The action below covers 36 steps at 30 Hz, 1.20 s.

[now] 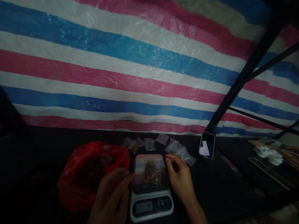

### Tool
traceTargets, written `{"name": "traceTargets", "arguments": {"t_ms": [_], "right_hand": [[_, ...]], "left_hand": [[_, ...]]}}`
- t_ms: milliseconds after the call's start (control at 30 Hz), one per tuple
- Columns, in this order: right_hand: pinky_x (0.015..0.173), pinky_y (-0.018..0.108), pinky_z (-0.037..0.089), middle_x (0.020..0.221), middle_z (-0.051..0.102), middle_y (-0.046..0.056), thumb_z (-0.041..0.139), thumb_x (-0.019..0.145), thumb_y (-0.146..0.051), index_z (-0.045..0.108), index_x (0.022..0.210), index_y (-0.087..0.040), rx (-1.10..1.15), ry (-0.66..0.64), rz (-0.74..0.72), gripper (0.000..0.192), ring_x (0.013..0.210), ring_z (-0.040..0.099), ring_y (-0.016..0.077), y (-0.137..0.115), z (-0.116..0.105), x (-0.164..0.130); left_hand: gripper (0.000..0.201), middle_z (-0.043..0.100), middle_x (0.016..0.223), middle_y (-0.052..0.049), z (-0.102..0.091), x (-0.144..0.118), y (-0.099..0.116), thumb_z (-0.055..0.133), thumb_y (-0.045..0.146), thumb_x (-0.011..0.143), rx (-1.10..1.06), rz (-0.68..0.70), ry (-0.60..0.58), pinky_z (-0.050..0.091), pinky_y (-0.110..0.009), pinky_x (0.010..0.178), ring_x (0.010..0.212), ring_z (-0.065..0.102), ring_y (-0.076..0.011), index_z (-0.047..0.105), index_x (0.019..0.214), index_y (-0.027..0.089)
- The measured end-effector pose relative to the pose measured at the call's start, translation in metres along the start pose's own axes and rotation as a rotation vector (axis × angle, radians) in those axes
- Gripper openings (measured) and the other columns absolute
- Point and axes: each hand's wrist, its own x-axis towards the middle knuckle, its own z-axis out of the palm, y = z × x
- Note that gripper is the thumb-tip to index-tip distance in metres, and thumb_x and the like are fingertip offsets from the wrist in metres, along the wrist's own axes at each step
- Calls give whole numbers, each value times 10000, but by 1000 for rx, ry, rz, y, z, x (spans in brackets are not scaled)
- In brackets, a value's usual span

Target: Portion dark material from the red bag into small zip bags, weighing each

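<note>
A small clear plastic bag (152, 174) with brown dried bits inside lies flat on the metal plate of a white kitchen scale (151, 214). The scale's display is too dim to read. My left hand (113, 196) is at the plate's left edge, fingers stretched out and holding nothing. On the other side, my right hand (181, 175) rests by the plate's right edge, thumb and index finger apart, also without anything in it. Left of the scale, partly behind my left hand, sits an open red plastic bag (70, 174) full of dark brown bits.
Behind the scale lie a bag with brown contents (134, 145) and several thin clear bags (175, 146). A phone (206, 145) leans against a black metal post (233, 88). Striped plastic sheeting (140, 74) hangs behind. White items (268, 155) and another person's hand (293, 155) show at far right.
</note>
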Motion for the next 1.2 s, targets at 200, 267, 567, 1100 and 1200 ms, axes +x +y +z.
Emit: {"name": "traceTargets", "arguments": {"t_ms": [200,267,567,1100,1200], "right_hand": [[961,465,470,939,789,73,572,961,-445,774,1051,-233,-18,-26,8,306,1010,697,314,-8,2,2],[960,462,458,897,779,64,582,952,-444,773,1057,-232,-32,-41,10,304,988,695,314,-13,5,1],[931,404,461,862,750,37,627,845,-346,773,1047,-220,148,-57,60,279,946,694,284,-16,22,1],[698,287,587,805,713,25,802,861,-523,705,926,-244,693,-391,18,302,751,716,201,-107,33,-21],[665,293,585,746,716,15,739,889,-594,711,987,-247,654,-443,-31,362,708,720,208,-124,44,-6]], "left_hand": [[327,673,1201,-50,-3,4,5,551,53,975,10,-19,9,622,-265,963,1111,694,-178,684,1194,256],[335,672,1202,-50,-2,5,6,547,56,977,-6,-46,29,630,-267,953,1113,699,-178,679,1201,267],[319,650,1172,-33,6,9,16,517,64,984,-157,-129,41,594,-154,937,1056,716,-109,651,1185,271],[729,613,1560,-158,13,12,29,783,423,832,-1205,-966,-18,531,-439,1163,1439,583,-311,552,1489,211],[613,665,1509,-135,-5,17,22,720,415,899,-1170,-1023,-1,547,-440,1147,1405,619,-300,585,1464,221]]}}
